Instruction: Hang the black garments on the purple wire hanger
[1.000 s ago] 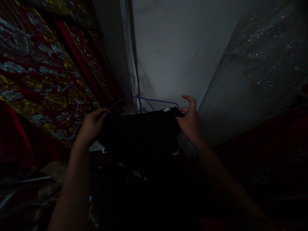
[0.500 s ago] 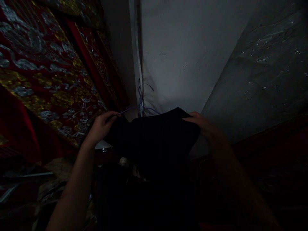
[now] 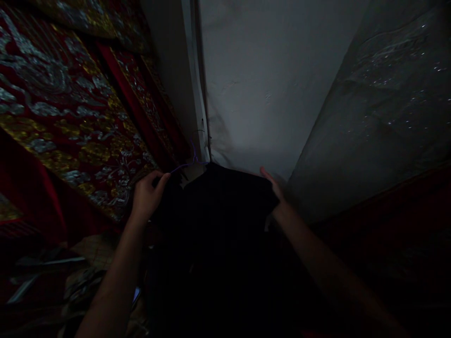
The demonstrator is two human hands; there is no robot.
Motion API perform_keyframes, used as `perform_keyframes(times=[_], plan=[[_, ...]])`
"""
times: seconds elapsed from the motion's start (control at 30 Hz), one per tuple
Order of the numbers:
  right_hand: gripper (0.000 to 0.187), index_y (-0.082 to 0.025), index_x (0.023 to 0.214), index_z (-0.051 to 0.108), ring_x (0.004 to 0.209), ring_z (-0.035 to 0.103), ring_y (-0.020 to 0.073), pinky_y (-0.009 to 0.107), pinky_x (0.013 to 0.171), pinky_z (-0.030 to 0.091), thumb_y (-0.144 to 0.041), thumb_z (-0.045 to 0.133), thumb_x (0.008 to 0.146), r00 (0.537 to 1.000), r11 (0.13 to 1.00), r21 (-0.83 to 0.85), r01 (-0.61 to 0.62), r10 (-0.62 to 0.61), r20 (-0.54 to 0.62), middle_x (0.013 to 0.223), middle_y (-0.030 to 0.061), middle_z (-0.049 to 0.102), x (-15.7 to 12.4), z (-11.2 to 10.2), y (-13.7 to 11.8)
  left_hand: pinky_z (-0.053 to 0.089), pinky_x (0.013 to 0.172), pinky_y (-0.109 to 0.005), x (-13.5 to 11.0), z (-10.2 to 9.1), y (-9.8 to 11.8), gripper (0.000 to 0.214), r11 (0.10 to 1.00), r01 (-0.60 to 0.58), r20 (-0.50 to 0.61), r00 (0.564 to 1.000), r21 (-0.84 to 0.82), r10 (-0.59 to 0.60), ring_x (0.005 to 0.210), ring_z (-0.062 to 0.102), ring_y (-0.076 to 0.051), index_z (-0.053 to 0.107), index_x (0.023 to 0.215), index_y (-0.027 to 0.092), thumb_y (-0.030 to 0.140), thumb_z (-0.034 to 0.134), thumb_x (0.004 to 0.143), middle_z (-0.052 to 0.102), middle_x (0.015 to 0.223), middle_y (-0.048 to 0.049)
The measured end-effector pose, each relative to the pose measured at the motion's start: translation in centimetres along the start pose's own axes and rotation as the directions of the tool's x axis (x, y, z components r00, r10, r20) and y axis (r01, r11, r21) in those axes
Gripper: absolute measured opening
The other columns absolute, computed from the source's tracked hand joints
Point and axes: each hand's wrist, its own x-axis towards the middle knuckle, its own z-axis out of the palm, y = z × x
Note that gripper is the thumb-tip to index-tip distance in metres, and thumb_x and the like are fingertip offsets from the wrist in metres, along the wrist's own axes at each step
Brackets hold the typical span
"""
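In dim light a black garment [image 3: 225, 202] hangs on a thin purple wire hanger [image 3: 186, 164] in front of me. My left hand [image 3: 148, 197] pinches the left end of the hanger, fingers closed on the wire. My right hand [image 3: 273, 190] rests at the garment's right shoulder. Only the thumb and the hand's edge show, and the other fingers lie hidden behind the black cloth. The hanger's hook stands near a pale vertical strip [image 3: 197, 94] on the wall.
Red cloth with gold and silver embroidery [image 3: 70, 112] hangs at the left. A pale wall [image 3: 260, 84] is straight ahead, and a grey sparkly fabric [image 3: 380, 103] hangs at the right. Dark cluttered things [image 3: 52, 277] lie low at the left.
The garment has slid further over the hanger and now hides most of the purple wire. My right hand has moved from above the cloth to its right shoulder. My left hand keeps its hold.
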Motion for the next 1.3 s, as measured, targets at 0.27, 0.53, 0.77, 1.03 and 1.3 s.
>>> perform_keyframes(times=[0.27, 0.53, 0.77, 1.03, 1.3], plan=[[0.084, -0.024, 0.147, 0.048, 0.109, 0.068, 0.0276, 0.047, 0.088, 0.052, -0.072, 0.005, 0.094, 0.977, 0.978, 0.208, -0.031, -0.015, 0.215, 0.113, 0.0109, 0.073, -1.8, -0.4, -6.9, 0.045, 0.073, -0.028, 0.7, 2.4, 1.5, 0.034, 1.0, 0.012, 0.007, 1.0, -0.026, -0.012, 0.077, 0.064, -0.019, 0.066, 0.087, 0.019, 0.048, 0.051, 0.094, 0.07, 0.083, -0.0035], [0.082, -0.025, 0.138, 0.059, 0.116, 0.066, 0.0295, 0.045, 0.096, 0.052, -0.083, 0.031, 0.086, 0.806, 0.92, 0.382, -0.087, -0.161, 0.569, 0.117, 0.0105, 0.073, -3.5, 1.8, -8.4, 0.047, 0.076, -0.028, 2.0, 2.6, 2.0, 0.031, 0.984, -0.045, -0.1, 0.995, -0.17, 0.028, 0.084, 0.063, -0.019, 0.063, 0.114, 0.018, 0.034, 0.044, 0.095, 0.068, 0.093, -0.0049], [0.05, -0.026, 0.135, 0.061, 0.115, 0.065, 0.024, 0.042, 0.101, 0.049, -0.044, 0.066, 0.089, 0.665, 0.992, 0.019, 0.126, -0.099, 0.74, 0.128, 0.0099, 0.068, -5.0, 3.7, -3.6, 0.045, 0.07, -0.027, -0.4, 3.5, 5.6, 0.033, 0.901, -0.065, 0.132, 0.982, -0.43, 0.134, 0.076, 0.057, -0.017, 0.065, 0.101, 0.019, 0.044, 0.044, 0.099, 0.059, 0.079, -0.002], [0.045, -0.024, 0.124, 0.065, 0.125, 0.057, 0.0256, 0.044, 0.112, 0.04, -0.051, 0.061, 0.089, 0.932, 0.986, -0.042, 0.161, -0.138, 0.336, 0.13, 0.0074, 0.066, -1.1, 4.2, 5.5, 0.05, 0.089, -0.033, -1.9, 4.5, 11.9, 0.027, 0.611, 0.023, 0.356, 0.829, -0.791, 0.431, 0.095, 0.066, -0.02, 0.066, 0.105, 0.019, 0.037, 0.047, 0.1, 0.069, 0.094, -0.0072], [0.052, -0.026, 0.104, 0.069, 0.092, 0.071, 0.0275, 0.041, 0.083, 0.058, -0.064, 0.075, 0.069, 0.931, 0.948, 0.236, -0.212, 0.27, -0.245, 0.098, 0.0056, 0.076, -2.1, -2.6, 5.2, 0.054, 0.094, -0.041, -2.7, 4.2, 4.8, 0.043, 0.752, 0.133, 0.418, 0.885, -0.646, 0.203, 0.112, 0.067, -0.028, 0.063, 0.121, 0.023, 0.046, 0.069, 0.086, 0.069, 0.123, -0.011]])
